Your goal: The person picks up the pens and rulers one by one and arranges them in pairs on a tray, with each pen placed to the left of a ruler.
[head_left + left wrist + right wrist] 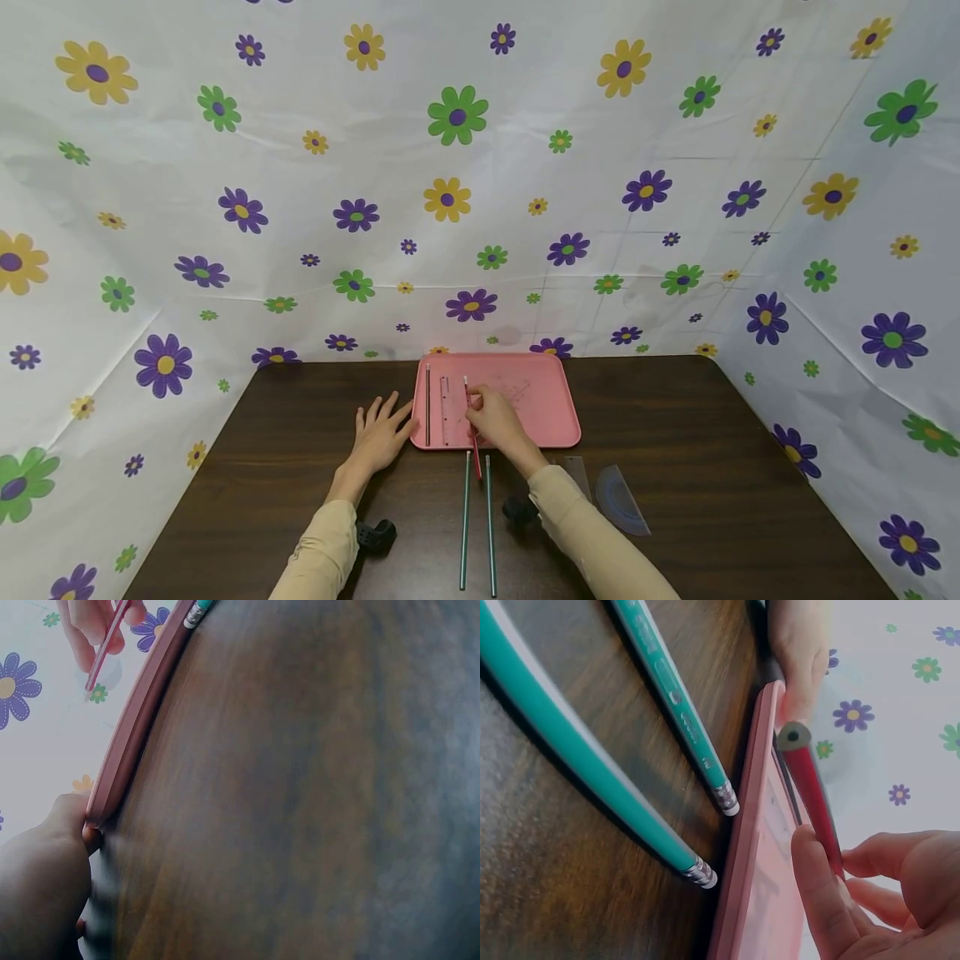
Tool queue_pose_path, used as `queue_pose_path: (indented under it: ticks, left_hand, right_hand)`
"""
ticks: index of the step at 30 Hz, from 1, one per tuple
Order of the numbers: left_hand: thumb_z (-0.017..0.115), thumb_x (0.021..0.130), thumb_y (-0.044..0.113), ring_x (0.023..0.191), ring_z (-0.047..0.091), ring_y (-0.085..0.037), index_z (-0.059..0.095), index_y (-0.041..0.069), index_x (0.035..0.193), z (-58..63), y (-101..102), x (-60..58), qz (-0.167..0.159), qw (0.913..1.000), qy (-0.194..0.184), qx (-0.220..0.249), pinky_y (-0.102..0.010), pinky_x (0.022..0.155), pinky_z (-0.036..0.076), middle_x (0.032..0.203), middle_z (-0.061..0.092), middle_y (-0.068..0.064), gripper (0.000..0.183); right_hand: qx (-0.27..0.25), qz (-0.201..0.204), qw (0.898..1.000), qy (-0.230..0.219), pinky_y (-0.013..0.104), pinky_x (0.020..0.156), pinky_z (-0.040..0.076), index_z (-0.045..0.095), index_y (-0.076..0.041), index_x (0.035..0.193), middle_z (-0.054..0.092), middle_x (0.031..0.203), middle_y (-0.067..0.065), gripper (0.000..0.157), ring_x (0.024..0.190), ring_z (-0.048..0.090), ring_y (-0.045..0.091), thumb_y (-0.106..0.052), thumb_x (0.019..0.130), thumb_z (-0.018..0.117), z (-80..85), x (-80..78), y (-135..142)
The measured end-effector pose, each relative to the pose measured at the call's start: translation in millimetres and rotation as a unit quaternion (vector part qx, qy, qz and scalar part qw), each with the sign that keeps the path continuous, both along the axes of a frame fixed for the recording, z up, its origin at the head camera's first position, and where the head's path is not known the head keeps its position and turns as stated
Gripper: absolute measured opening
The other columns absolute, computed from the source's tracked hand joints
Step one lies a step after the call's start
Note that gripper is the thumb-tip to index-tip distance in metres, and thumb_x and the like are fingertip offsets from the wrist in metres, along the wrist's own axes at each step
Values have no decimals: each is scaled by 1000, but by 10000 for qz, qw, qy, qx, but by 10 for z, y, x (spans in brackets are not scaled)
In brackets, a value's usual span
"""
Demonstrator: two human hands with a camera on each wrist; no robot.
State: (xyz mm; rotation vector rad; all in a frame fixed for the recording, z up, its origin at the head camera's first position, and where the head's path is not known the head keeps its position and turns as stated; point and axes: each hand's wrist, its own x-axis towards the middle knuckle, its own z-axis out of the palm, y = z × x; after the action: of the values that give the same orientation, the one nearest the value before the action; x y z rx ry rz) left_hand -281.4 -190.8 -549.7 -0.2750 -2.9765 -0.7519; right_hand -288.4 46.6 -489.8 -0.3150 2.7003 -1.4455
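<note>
Now the right hand [495,421] pinches a red pencil [472,425] over the pink tray [551,408] (two green pencils [477,521] lie below); the left hand [381,435], fingers relaxed, touches the tray's edge.

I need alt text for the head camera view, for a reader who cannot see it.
A person's right hand holds a red pencil over a pink tray on a dark wooden table, while the left hand rests flat against the tray's left edge. Two green pencils lie in front of the tray, and flowered sheets surround the table.
</note>
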Motion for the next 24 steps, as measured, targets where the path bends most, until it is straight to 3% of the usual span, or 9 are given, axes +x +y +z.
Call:
queue_pose_path:
  ticks: [13,20,24]
  left_hand:
    - [44,104,47,151,15,-46,45,20,151,12,6,-15,-7,9999,-142,-70,-71,116,0,164,25,-16,55]
    - [44,104,47,151,15,-46,45,19,151,10,5,-17,2,9999,-154,-65,-71,116,0,164,25,-16,55]
    - [44,104,47,150,15,-46,45,19,151,22,0,-12,-6,9999,-125,-41,-71,116,0,163,25,-17,55]
  right_hand:
    - [492,-96,9972,549,24,51,47,63,4,120,68,85,10,29,53,59,9,-2,92,61,-95,-195,-85]
    - [768,-247,9957,462,28,64,50,65,0,114,70,88,9,22,63,63,11,-5,92,63,-139,-277,-125]
    - [704,-274,9966,335,27,64,50,66,0,111,69,89,9,20,62,63,11,-5,92,63,-164,-321,-137]
